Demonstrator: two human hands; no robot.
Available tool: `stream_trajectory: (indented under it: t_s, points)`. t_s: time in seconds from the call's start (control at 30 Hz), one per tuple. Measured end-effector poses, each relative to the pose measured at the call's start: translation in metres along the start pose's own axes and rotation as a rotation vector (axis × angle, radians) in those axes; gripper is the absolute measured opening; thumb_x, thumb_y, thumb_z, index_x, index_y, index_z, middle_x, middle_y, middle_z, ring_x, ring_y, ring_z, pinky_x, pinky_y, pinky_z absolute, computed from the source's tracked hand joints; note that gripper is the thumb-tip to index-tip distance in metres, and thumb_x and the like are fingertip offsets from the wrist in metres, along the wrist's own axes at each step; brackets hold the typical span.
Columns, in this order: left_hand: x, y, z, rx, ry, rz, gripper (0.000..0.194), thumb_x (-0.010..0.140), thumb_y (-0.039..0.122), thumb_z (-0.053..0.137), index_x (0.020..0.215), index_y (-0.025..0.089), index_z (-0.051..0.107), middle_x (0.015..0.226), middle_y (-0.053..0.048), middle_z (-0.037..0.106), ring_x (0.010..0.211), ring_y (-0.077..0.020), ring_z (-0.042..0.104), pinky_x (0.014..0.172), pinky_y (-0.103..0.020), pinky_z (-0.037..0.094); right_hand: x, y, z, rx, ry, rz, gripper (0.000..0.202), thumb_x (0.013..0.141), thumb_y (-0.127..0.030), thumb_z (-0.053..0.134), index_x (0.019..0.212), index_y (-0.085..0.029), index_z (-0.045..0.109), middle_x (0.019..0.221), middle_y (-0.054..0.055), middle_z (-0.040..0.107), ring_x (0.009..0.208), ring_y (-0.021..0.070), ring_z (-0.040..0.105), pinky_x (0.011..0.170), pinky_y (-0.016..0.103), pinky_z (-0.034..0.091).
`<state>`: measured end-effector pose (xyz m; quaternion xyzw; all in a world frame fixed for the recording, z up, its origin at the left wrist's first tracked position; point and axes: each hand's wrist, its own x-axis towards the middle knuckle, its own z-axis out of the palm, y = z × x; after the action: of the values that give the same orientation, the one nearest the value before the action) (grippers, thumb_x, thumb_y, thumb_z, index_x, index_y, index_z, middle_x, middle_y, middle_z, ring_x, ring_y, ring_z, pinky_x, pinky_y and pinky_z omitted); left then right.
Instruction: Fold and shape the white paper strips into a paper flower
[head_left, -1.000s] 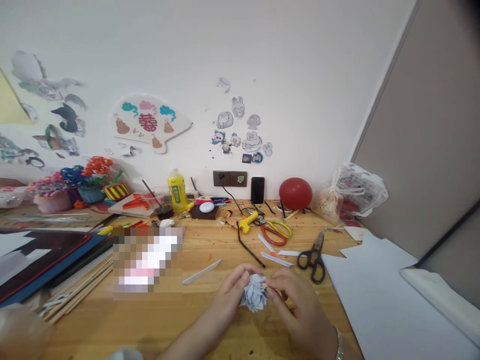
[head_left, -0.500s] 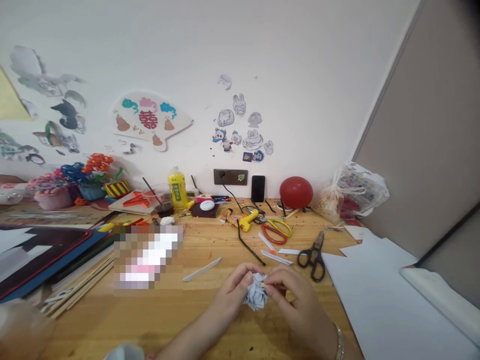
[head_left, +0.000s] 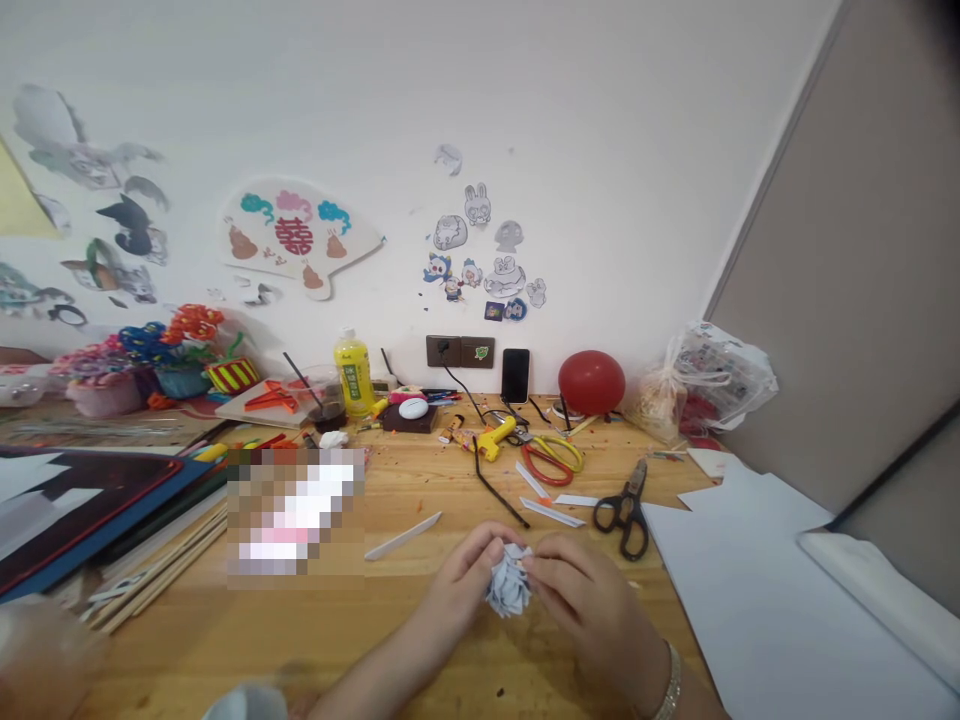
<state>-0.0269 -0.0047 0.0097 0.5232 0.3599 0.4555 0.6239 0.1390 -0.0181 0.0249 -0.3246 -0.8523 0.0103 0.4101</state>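
Observation:
Between my two hands, just above the wooden table (head_left: 315, 640), is a white paper flower (head_left: 510, 588) made of many small folded petals. My left hand (head_left: 474, 572) is closed round its left side, thumb and fingers pressed on the paper. On the other side my right hand (head_left: 570, 590) pinches the upper right edge of the flower with thumb and forefinger. Whether a small strip sits in that pinch cannot be made out. White paper strips (head_left: 551, 512) lie beyond the hands, and one more paper strip (head_left: 405, 536) is to the left.
Black-handled scissors (head_left: 624, 515) lie right of the strips, near large white paper sheets (head_left: 765, 560). Behind are red-and-yellow scissors (head_left: 553, 460), a yellow glue gun (head_left: 496, 438), a red balloon (head_left: 592, 383) and a yellow bottle (head_left: 352, 375). Wooden sticks (head_left: 169, 570) lie at left.
My right hand has turned slightly inward, its fingers pressing closer over the flower's upper right edge. My left hand keeps its hold. The rest of the table looks the same.

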Motion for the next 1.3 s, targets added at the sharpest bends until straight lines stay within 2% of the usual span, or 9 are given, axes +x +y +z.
stream_trajectory:
  t_s: [0.07, 0.3, 0.43, 0.6, 0.7, 0.83, 1.13, 1.3]
  points:
    - [0.0000, -0.0001, 0.0004, -0.001, 0.016, -0.006, 0.038, 0.071, 0.054, 0.057, 0.082, 0.018, 0.059, 0.073, 0.001, 0.055, 0.067, -0.0146, 0.046, 0.062, -0.025, 0.035, -0.0009, 0.0005, -0.0005, -0.007, 0.008, 0.015, 0.021, 0.089, -0.018, 0.042, 0.086, -0.020, 0.063, 0.077, 0.006, 0.065, 0.066, 0.0168, 0.060, 0.057, 0.026, 0.049]
    - [-0.0009, 0.0018, 0.0017, 0.011, 0.026, 0.006, 0.039, 0.071, 0.056, 0.056, 0.080, 0.018, 0.060, 0.073, 0.001, 0.055, 0.067, -0.0148, 0.046, 0.061, -0.024, 0.035, -0.0032, 0.0025, 0.0014, -0.091, 0.031, -0.092, 0.022, 0.093, -0.021, 0.038, 0.096, -0.020, 0.060, 0.072, 0.005, 0.065, 0.062, 0.0154, 0.059, 0.055, 0.026, 0.045]
    - [-0.0029, 0.0039, 0.0038, 0.002, 0.013, 0.003, 0.039, 0.071, 0.056, 0.056, 0.080, 0.018, 0.059, 0.072, 0.001, 0.054, 0.065, -0.0139, 0.045, 0.059, -0.024, 0.034, 0.0008, -0.0021, -0.0022, -0.009, -0.001, -0.046, 0.026, 0.092, -0.021, 0.037, 0.084, -0.022, 0.062, 0.069, 0.004, 0.065, 0.058, 0.0146, 0.059, 0.050, 0.024, 0.044]
    - [-0.0030, 0.0036, 0.0045, -0.021, -0.006, 0.005, 0.038, 0.070, 0.056, 0.057, 0.080, 0.018, 0.059, 0.070, 0.002, 0.053, 0.063, -0.0132, 0.044, 0.059, -0.024, 0.034, 0.0019, -0.0027, -0.0034, 0.070, -0.028, 0.060, 0.024, 0.091, -0.023, 0.041, 0.081, -0.023, 0.062, 0.068, 0.003, 0.065, 0.061, 0.0154, 0.060, 0.051, 0.024, 0.047]
    - [-0.0024, 0.0026, 0.0036, 0.000, -0.012, 0.008, 0.039, 0.072, 0.056, 0.055, 0.083, 0.018, 0.059, 0.069, 0.002, 0.052, 0.063, -0.0128, 0.043, 0.060, -0.024, 0.033, -0.0004, 0.0008, -0.0002, 0.054, -0.005, 0.028, 0.025, 0.093, -0.025, 0.039, 0.081, -0.021, 0.061, 0.073, 0.005, 0.065, 0.066, 0.0157, 0.061, 0.056, 0.025, 0.048]
    - [-0.0024, 0.0021, 0.0035, -0.001, -0.033, -0.003, 0.039, 0.073, 0.056, 0.054, 0.084, 0.018, 0.058, 0.072, 0.002, 0.053, 0.065, -0.0131, 0.044, 0.061, -0.024, 0.033, -0.0022, 0.0036, 0.0032, -0.005, 0.009, -0.053, 0.026, 0.094, -0.023, 0.036, 0.083, -0.018, 0.059, 0.069, 0.005, 0.063, 0.063, 0.0154, 0.059, 0.056, 0.026, 0.046]
    - [-0.0032, 0.0019, 0.0041, -0.003, -0.053, -0.016, 0.039, 0.073, 0.056, 0.054, 0.085, 0.019, 0.058, 0.073, 0.002, 0.053, 0.067, -0.0131, 0.044, 0.061, -0.024, 0.033, 0.0005, -0.0019, 0.0017, -0.090, -0.012, 0.019, 0.040, 0.097, -0.027, 0.027, 0.076, -0.019, 0.060, 0.067, 0.005, 0.067, 0.060, 0.0145, 0.061, 0.055, 0.025, 0.044]
    - [-0.0018, 0.0012, 0.0034, 0.013, -0.061, -0.002, 0.039, 0.074, 0.056, 0.054, 0.083, 0.018, 0.057, 0.072, 0.002, 0.052, 0.067, -0.0125, 0.044, 0.062, -0.024, 0.033, 0.0004, -0.0025, 0.0010, -0.016, 0.013, 0.071, 0.038, 0.097, -0.030, 0.028, 0.082, -0.019, 0.061, 0.068, 0.004, 0.069, 0.058, 0.0145, 0.062, 0.054, 0.025, 0.044]
